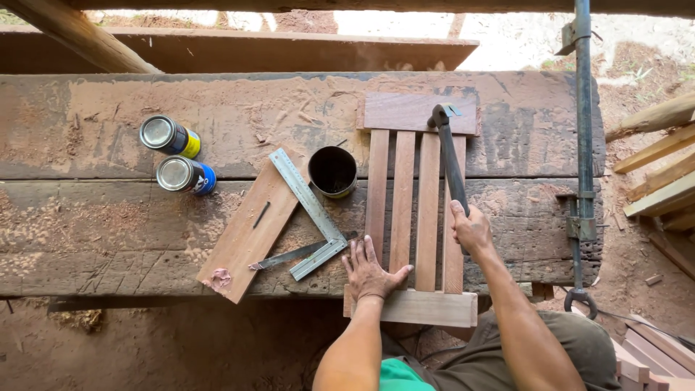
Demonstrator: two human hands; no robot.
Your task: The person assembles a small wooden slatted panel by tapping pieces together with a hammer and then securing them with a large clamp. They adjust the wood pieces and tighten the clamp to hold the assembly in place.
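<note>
A small wooden slatted frame [402, 210], with several upright slats between two cross boards, lies on a worn wooden workbench [87, 217]. My left hand [369, 270] lies flat with fingers spread on the lower left slats, pressing the frame down. My right hand [470, 228] grips the handle of a dark hammer [450, 156]. The hammer's head rests at the top cross board, by the right slat.
A metal try square [308, 203] lies on a loose plank [250, 232] left of the frame. A dark cup [333, 171] stands beside it. Two small tins [177, 156] sit further left. A vertical metal clamp bar [583, 145] runs along the bench's right end, with stacked timber [662, 174] beyond.
</note>
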